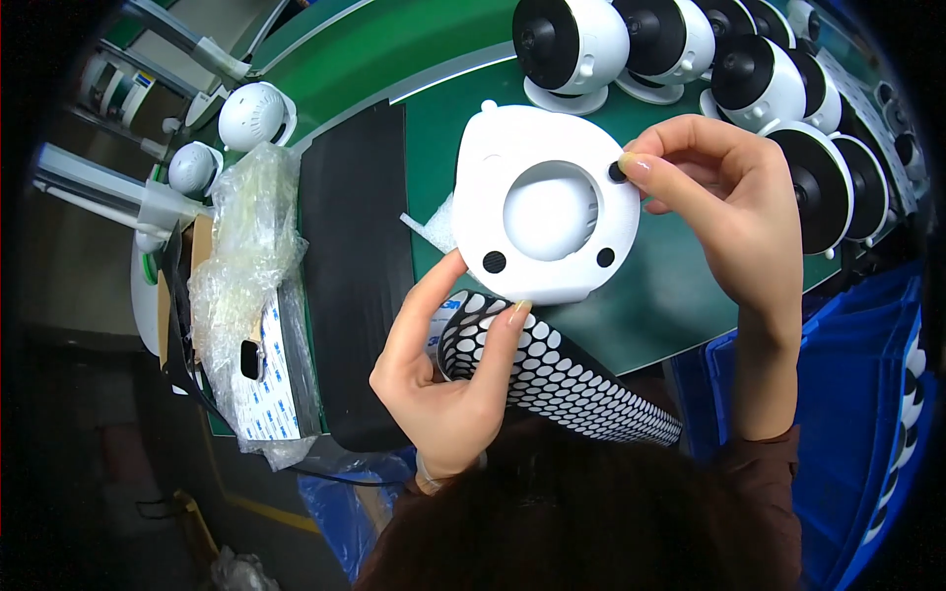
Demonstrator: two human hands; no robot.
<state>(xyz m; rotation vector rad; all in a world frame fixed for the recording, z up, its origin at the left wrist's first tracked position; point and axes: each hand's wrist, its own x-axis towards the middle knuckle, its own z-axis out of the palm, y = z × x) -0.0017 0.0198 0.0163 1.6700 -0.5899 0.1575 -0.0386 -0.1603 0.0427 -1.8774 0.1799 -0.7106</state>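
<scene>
A white security camera [537,128] is held with the flat underside of its ring-shaped base facing up; the rounded body [550,212] shows through the base's opening. My left hand [443,399] is closed on its lower edge, index finger at the left and thumb at the bottom. Curling under that thumb is a black sheet with rows of white dots [572,379]; whether the hand also grips it, I cannot tell. My right hand [729,202] pinches a small black round pad [618,172] at the base's upper right. Two similar black pads [495,262] sit along the lower part.
Several white cameras with black fronts [576,49] stand at the back right. Left of the held camera lies a black mat [357,276] on the green table [680,315]. Beyond it are bubble wrap [241,236] and two more white cameras [251,116]. Blue bins [838,394] stand at right.
</scene>
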